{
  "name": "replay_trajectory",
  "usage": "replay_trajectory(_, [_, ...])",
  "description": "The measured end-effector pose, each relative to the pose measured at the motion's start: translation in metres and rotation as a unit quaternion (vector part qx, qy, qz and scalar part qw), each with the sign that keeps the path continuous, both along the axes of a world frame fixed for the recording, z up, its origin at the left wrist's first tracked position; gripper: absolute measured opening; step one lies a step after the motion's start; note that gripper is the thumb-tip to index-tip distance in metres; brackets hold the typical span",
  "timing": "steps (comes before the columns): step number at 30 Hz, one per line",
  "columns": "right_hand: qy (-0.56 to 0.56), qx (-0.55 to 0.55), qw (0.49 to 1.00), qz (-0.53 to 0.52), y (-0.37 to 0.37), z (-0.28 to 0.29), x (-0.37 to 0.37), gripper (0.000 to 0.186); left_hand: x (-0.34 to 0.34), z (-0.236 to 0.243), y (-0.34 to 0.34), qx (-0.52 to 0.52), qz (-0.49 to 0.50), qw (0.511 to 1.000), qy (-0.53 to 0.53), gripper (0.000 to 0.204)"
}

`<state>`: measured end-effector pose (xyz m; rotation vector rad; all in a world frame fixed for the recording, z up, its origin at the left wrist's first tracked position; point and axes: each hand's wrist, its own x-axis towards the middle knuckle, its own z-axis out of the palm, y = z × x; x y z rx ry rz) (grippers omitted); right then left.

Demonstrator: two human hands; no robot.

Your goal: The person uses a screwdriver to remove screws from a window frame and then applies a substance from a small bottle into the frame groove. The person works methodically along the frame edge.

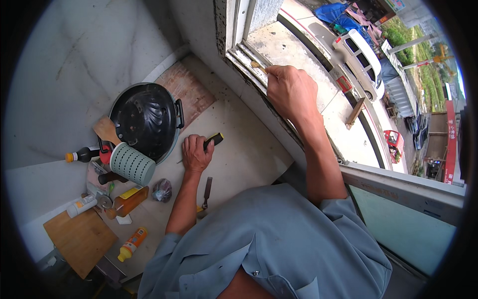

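Observation:
My left hand (197,153) rests on the pale countertop (239,144), its fingers closed round a screwdriver with a black and yellow handle (214,141). The handle sticks out past the thumb, and a thin shaft shows faintly on the other side. My right hand (294,92) is closed in a pinch over the dirty track of the window frame (244,57). A small yellowish-tan piece (257,66) shows at its fingertips; its kind is unclear. Close to my left forearm lies a flat tool with a dark metal blade (207,192), partly hidden by my shirt.
Left of my left hand stand a large black pan (144,114), a green perforated utensil holder (133,165) and several bottles, one of them amber (130,201). A wooden board (79,241) lies at the lower left. Beyond the open window, a white van (361,62) is parked outside.

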<state>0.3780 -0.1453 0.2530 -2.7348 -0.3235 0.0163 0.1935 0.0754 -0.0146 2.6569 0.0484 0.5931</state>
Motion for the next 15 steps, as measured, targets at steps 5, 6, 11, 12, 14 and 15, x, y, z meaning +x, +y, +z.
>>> replay_trajectory(5, [-0.052,0.03,0.998,0.003,0.015,-0.011,0.016,0.022,0.0,-0.001,0.0,-0.003,0.0,1.0,0.004,0.026])
replay_trajectory(6, [-0.051,0.032,0.998,0.0,0.017,-0.012,0.019,0.022,0.0,0.0,0.0,-0.003,0.001,1.0,0.006,0.026])
replay_trajectory(11, [-0.047,0.053,0.997,-0.015,0.024,-0.015,0.022,0.025,0.0,0.0,0.0,-0.004,0.003,1.0,0.01,0.026])
replay_trajectory(12, [-0.048,0.058,0.997,-0.014,0.024,-0.018,0.021,0.025,0.0,0.0,0.0,-0.003,0.002,1.0,0.008,0.026])
replay_trajectory(14, [-0.052,0.076,0.995,-0.023,0.026,-0.022,0.024,0.025,0.001,0.001,-0.001,-0.002,-0.002,1.0,0.005,0.026])
replay_trajectory(15, [-0.053,0.085,0.995,-0.029,0.027,-0.025,0.025,0.026,0.0,0.0,0.0,-0.002,-0.001,1.0,0.006,0.026])
